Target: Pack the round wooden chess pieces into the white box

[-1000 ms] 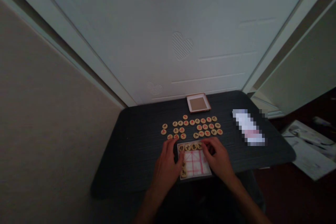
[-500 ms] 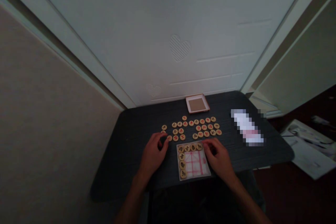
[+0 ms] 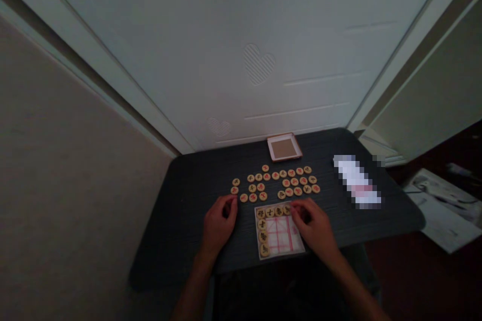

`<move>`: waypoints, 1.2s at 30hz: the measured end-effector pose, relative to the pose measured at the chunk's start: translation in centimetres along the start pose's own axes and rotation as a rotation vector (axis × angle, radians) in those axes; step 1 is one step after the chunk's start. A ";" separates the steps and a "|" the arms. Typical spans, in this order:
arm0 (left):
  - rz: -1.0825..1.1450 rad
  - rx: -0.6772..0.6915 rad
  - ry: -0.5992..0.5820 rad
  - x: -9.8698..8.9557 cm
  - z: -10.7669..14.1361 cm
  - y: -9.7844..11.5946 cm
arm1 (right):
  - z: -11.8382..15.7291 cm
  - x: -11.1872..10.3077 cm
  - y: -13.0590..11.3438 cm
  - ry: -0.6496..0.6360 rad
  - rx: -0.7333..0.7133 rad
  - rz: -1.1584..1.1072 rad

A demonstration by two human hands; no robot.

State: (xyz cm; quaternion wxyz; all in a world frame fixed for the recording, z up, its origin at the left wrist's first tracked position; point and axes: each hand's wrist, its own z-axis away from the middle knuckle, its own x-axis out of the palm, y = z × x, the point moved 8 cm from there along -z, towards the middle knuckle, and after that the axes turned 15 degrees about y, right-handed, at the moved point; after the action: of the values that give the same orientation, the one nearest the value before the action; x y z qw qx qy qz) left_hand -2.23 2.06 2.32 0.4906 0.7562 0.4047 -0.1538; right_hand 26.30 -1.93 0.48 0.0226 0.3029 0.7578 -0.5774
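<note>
My left hand [image 3: 219,221] rests by the left end of the loose xiangqi pieces, thumb and fingertips together. Anything between them is hidden. A red-marked piece [image 3: 234,190] lies just beyond those fingertips, and another red piece [image 3: 244,198] is to their right. My right hand [image 3: 315,224] is pinched at the far right corner of a shallow square box [image 3: 282,255]; whether it grips the rim or a piece there cannot be seen. Black-marked pieces [image 3: 262,236] line the box's left side and far side, around a white sheet with pink lines [image 3: 278,235].
Wooden pieces [image 3: 295,181], red-marked and black-marked, lie in loose rows beyond the box on the dark table [image 3: 181,215]. A box lid [image 3: 284,148] lies open side up near the white door [image 3: 211,60]. A blurred-out pale object [image 3: 357,183] is at the right.
My left hand has drawn back slightly toward me and its fingertips have come together, uncovering the red piece at the left end. My right hand stays at the box corner. The view has shifted slightly.
</note>
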 end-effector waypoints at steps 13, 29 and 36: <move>0.054 -0.127 0.076 -0.9 -0.4 -0.7 | 0.2 0.6 -0.2 -0.016 -0.053 0.078; 0.058 0.178 -0.207 2.0 -4.1 5.9 | 0.3 -0.2 -0.2 0.004 -0.007 -0.035; 0.010 0.391 -0.381 3.6 -6.0 8.0 | 0.3 -0.2 -0.3 0.000 -0.004 -0.051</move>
State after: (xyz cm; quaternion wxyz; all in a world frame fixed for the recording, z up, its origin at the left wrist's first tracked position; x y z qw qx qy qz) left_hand 5.10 7.38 7.81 0.4033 0.7960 0.2642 -0.3660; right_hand 26.24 -2.36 0.72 0.0085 0.2834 0.7665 -0.5763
